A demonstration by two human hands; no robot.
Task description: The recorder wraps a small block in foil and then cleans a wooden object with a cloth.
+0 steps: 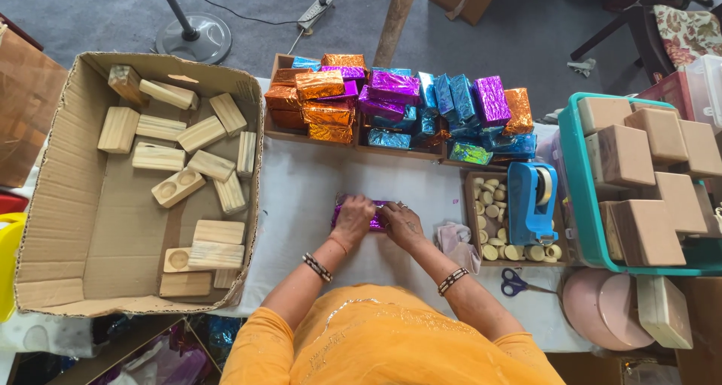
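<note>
Table: white-covered table (301, 197), crowded on every side.
Box: large open brown cardboard box (90, 257) at left, holding pale rectangular wooden blocks (158, 157), some with round hollows.
Crate: teal plastic crate (575, 197) at right, packed with tan cardboard-coloured blocks (647, 231).
Stack: shiny foil-wrapped blocks in orange, purple and blue (398, 103), piled in low wooden trays at the far edge.
Dispenser: blue tape dispenser (530, 201), standing over a tray of small round cream discs (492, 227).
Parcel: purple foil-wrapped block (372, 216), flat on the table at centre, between both hands.
Left hand (352, 218): grip closed over the parcel's left end.
Right hand (402, 223): fingers pressed on the right end.
Scissors: blue-handled scissors (519, 283), near the right forearm.
</note>
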